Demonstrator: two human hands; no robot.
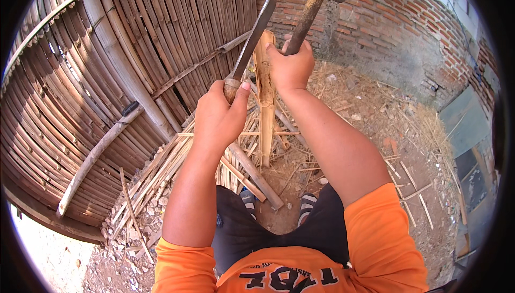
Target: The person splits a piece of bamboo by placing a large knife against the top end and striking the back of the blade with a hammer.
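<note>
My left hand (221, 112) is closed round the wooden handle of a machete (256, 36), its dark blade slanting up and away to the right. In my right hand (292, 67) is a hammer (311, 10) gripped by its worn wooden handle, the metal head raised at the top. A split length of bamboo (265, 100) stands nearly upright between the hands, its pale inner side facing me. The blade passes just left of its top. Right-hand fingers overlap the bamboo's upper edge; I cannot tell whether they touch it.
Split bamboo strips (161, 169) lie heaped on the left, and a round pole (257, 177) rests before my feet. A bamboo-slat wall (177, 30) rises at the left, a brick wall (375, 22) at the back. Grey sheets (466, 121) lean at the right. Straw and chips litter the dirt.
</note>
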